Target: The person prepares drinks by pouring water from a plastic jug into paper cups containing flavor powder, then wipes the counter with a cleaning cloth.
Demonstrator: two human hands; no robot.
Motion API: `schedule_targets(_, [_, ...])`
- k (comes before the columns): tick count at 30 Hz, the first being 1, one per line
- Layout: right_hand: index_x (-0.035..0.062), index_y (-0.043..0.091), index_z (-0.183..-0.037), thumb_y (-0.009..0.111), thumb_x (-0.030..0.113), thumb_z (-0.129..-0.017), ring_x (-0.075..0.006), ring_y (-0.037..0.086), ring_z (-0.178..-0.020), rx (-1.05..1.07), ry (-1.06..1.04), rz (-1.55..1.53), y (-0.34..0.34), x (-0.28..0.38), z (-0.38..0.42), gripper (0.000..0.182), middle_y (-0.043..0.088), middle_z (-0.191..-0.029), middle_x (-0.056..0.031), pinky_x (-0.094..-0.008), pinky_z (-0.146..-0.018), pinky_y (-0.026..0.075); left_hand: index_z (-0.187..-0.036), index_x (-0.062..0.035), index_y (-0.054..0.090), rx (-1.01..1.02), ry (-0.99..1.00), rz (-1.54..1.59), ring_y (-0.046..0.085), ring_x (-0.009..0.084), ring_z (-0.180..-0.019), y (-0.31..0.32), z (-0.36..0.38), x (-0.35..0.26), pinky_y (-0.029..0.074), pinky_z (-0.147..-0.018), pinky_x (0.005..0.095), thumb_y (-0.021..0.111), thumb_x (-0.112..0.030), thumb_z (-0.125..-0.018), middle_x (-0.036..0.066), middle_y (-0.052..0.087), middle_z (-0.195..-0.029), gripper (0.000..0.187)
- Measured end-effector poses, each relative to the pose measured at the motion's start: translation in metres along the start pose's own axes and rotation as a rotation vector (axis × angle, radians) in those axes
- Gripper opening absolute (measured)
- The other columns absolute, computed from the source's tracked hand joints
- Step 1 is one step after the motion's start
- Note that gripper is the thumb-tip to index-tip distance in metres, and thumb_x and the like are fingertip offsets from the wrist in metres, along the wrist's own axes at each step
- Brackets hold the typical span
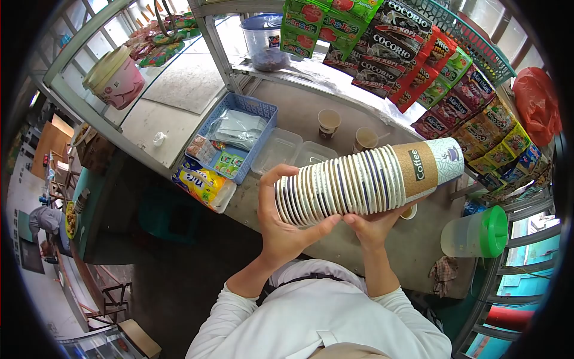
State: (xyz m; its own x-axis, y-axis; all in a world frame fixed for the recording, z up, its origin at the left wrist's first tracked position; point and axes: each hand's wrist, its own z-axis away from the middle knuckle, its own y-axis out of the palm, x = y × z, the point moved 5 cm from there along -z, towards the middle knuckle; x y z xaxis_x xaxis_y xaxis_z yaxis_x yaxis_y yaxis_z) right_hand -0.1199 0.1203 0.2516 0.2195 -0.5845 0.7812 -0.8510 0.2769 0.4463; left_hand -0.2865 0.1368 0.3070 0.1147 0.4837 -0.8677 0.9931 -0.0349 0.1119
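A long stack of nested paper coffee cups (341, 185) lies nearly sideways across both hands, above the counter. My left hand (278, 215) wraps round the rim end of the stack, fingers over the top and thumb along the near side. Under the stack toward its right part, my right hand (373, 227) grips from below, with its thumb on the near side. The end cup (447, 160) at the right has a brown band printed "Coffee". Behind the stack, two paper cups (329, 122) (365, 139) stand on the counter. Another cup (409, 212) is partly hidden by my right hand.
A blue basket (244, 103) with plastic packs and a yellow pack (200, 181) are at the left. Clear plastic containers (278, 151) sit beside it. Drink sachets (391, 45) hang above. A green-lidded jar (472, 233) and a cloth (443, 275) are at the right. A person (48, 221) is far left.
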Motion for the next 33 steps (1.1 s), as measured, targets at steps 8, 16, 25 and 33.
schedule_targets(8, [0.0113,-0.01,-0.145,0.09,0.027,-0.058,-0.0242,0.043,-0.122,0.044,0.088,0.039,-0.003,-0.007,0.0,0.133,0.029,-0.141,-0.0125,-0.039,-0.103,0.039,-0.116,-0.0045,0.038,0.025,-0.17,0.132,0.055,0.0116,-0.092,0.0,-0.001,0.006,0.048,-0.081,0.0258,0.084,-0.009,-0.063,0.006,0.051,-0.101,0.07])
schedule_targets(16, [0.0077,-0.007,-0.143,0.082,0.012,-0.065,-0.0311,0.046,-0.121,0.211,0.015,-0.036,0.021,0.005,-0.018,0.119,0.033,-0.137,-0.0234,-0.0412,-0.104,0.039,-0.11,-0.0073,0.035,0.006,-0.231,0.263,0.057,0.0118,-0.09,0.004,0.014,0.031,0.051,-0.076,0.0232,0.081,-0.004,-0.066,0.006,0.051,-0.099,0.063])
schedule_targets(25, [-0.0044,0.01,-0.142,0.082,0.038,-0.063,-0.0291,0.053,-0.115,0.392,-0.291,0.241,-0.014,0.02,-0.053,0.115,0.048,-0.126,-0.0215,-0.0398,-0.1,0.042,-0.113,-0.0132,0.027,-0.072,-0.571,0.66,0.063,0.0211,-0.095,-0.013,0.029,0.059,0.055,-0.08,0.0323,0.071,0.005,-0.071,0.012,0.056,-0.104,0.063])
schedule_targets(33, [0.0006,0.015,-0.143,0.07,0.052,-0.074,-0.0359,0.046,-0.123,0.101,0.18,-0.244,-0.022,0.019,-0.041,0.103,0.037,-0.136,-0.0229,-0.0456,-0.099,0.045,-0.116,-0.0151,0.029,-0.038,-0.719,0.848,0.063,0.0213,-0.091,-0.01,0.048,0.079,0.058,-0.074,0.0334,0.071,0.0,-0.074,0.013,0.056,-0.103,0.061])
